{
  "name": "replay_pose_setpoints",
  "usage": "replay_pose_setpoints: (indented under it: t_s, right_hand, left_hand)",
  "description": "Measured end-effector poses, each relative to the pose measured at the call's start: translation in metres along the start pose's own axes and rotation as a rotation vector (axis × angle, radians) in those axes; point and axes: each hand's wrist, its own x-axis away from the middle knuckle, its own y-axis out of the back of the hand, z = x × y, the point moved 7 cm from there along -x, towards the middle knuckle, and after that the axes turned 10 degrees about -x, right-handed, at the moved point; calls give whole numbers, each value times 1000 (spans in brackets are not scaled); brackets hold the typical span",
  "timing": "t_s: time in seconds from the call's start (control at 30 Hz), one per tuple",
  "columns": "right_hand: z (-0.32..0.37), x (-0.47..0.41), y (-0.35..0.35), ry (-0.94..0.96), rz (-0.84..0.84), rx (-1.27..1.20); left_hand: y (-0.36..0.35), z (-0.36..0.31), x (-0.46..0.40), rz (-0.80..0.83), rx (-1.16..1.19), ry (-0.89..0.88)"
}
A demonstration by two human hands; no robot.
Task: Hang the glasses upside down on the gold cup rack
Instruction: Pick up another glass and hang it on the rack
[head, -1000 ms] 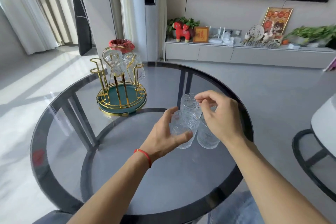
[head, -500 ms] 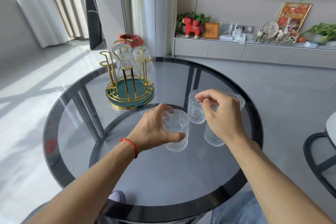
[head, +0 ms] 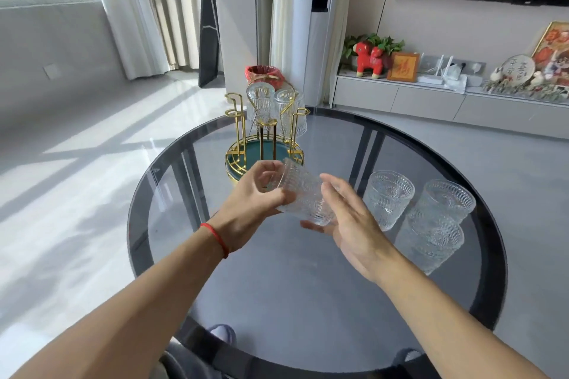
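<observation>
While the left hand [head: 252, 209] grips a tilted glass [head: 303, 194], the right hand [head: 348, 221] lies open against its base.

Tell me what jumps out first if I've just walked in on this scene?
Both hands, left and right, tip a clear embossed glass sideways above the round dark glass table. Behind it stands the gold cup rack, with two glasses already hung upside down. Three more glasses wait upright on the table to the right.
</observation>
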Motion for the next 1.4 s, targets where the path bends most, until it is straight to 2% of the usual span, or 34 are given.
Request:
replay_pose_setpoints:
  t_s: [0.1, 0.23, 0.3, 0.37, 0.63, 0.8, 0.93, 1.4]
  right_hand:
    - [0, -9, 8, 33, -144, -70]
    - [22, -13, 26, 188, -332, 84]
    - [33, -13, 28, 251, -351, 185]
    - [46, -15, 22, 310, -315, 252]
    - [123, -59, -73, 615, -148, 447]
    - [160, -120, -147, 704, -83, 682]
    - [160, -171, -184, 664, -47, 926]
    - [120, -232, -203, 492, -24, 1325]
  left_hand:
    - [11, 10, -7, 38, -205, -63]
    - [40, 33, -16, -81, -730, -137]
    - [45, 44, -20, -130, -973, -183]
    - [43, 53, -24, -125, -1066, -232]
    - [38, 72, -32, -199, -1181, -257]
    - [37, 83, -37, -200, -1216, -261]
    - [37, 84, -37, -217, -1219, -277]
    - [35, 79, -35, -210, -1255, -262]
